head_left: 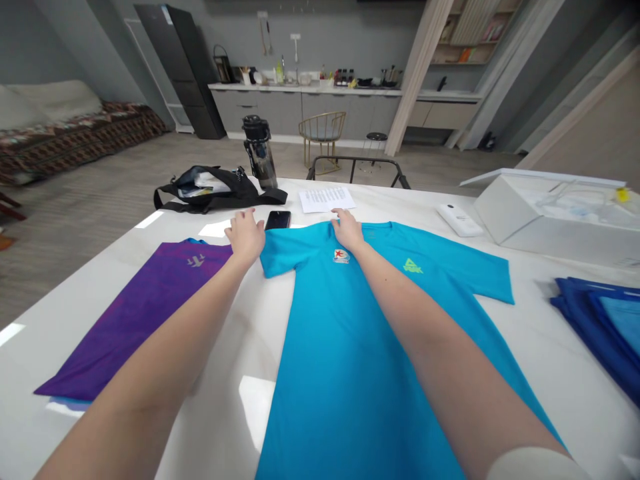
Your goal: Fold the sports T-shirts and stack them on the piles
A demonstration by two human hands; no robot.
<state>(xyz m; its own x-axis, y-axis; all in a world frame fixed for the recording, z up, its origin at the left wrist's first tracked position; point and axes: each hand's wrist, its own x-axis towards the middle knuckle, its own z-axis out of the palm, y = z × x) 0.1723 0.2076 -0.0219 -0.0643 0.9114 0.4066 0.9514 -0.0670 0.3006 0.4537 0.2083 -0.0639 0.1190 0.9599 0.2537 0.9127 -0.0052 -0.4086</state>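
A bright blue short-sleeved shirt lies spread face up across the center of the frame, its collar toward the top and its lower part running past the bottom edge. A red-and-white emblem and a green logo mark its chest. The person's left hand, left of center, rests at the end of one sleeve, fingers slightly bent and partly spread; whether the fabric is pinched cannot be told. The right hand, at upper center, touches the shirt beside the collar with its fingers loosely curved, and any grip there is likewise unclear. Beneath is a white table. At left lies a folded purple garment, with paler cloth showing under its lower corner. Just beyond the hands sit a dark phone and a printed sheet; at upper left of center, a black bag gapes open near an upright dark bottle. A white device and a white box occupy the right, above folded navy cloth at the frame's edge. Across the top stand a refrigerator, a kitchen counter and a gold-framed chair, with a sofa at upper left.
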